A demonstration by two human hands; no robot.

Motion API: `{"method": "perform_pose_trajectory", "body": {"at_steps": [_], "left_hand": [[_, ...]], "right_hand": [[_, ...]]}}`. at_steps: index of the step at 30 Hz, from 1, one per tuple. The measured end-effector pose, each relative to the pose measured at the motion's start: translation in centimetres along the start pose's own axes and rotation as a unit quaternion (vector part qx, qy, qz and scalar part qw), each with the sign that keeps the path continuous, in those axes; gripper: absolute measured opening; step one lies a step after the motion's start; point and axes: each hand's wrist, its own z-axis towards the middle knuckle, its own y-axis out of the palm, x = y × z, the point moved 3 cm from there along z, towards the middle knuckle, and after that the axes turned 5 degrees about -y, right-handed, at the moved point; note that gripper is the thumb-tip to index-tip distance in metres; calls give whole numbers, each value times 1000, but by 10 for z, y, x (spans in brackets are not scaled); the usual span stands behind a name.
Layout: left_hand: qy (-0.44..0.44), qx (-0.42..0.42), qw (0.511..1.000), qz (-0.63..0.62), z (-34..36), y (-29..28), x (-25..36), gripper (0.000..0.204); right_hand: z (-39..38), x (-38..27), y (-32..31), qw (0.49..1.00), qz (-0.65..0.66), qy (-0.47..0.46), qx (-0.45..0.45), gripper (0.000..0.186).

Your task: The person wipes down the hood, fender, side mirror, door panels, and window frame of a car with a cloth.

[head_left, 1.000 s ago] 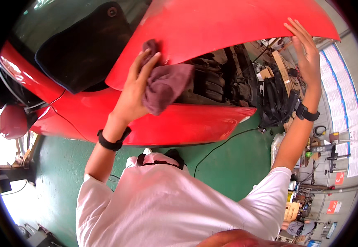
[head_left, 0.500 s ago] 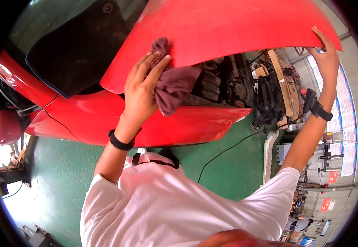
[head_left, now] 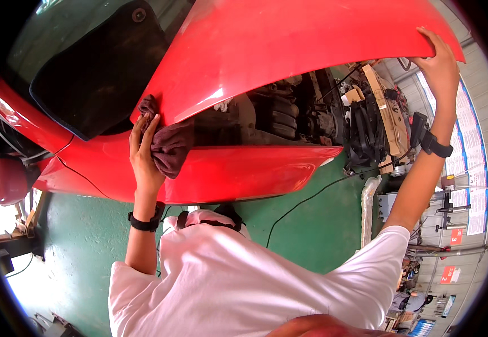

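Note:
My left hand (head_left: 145, 158) grips a dark purple cloth (head_left: 172, 147), its fingers closed over the bunched upper part. The cloth rests against the rear corner of a raised red car hood (head_left: 289, 39) and hangs down over the gap above the fender. At the far right, my right hand (head_left: 441, 66) holds the hood's front edge, fingers on top and thumb at the underside. Below the hood lies the dark engine bay (head_left: 280, 115). The red fender (head_left: 238, 171) runs in front of me.
A black mat (head_left: 95, 70) lies over the windshield at the left, above the red side mirror (head_left: 11, 180). A black cable (head_left: 305, 201) crosses the green floor (head_left: 305, 230). Car parts and cardboard (head_left: 381, 106) stand beyond the car's front, near a wall with posters.
My left hand has slid the cloth left and toward me, along the hood to its rear corner. My right hand keeps its hold; the hood's front edge appears slightly higher.

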Motion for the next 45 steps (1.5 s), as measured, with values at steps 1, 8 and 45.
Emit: {"method": "perform_pose_trajectory", "body": {"at_steps": [1, 8, 45], "left_hand": [[0, 1, 1000, 0, 0, 1, 2, 56], [91, -25, 996, 4, 28, 11, 57, 56], [-14, -113, 988, 104, -8, -30, -10, 65]], "right_hand": [[0, 2, -1, 1000, 0, 0, 1, 64], [6, -7, -10, 998, -26, 25, -51, 64], [-129, -414, -25, 761, 607, -197, -114, 75]]}}
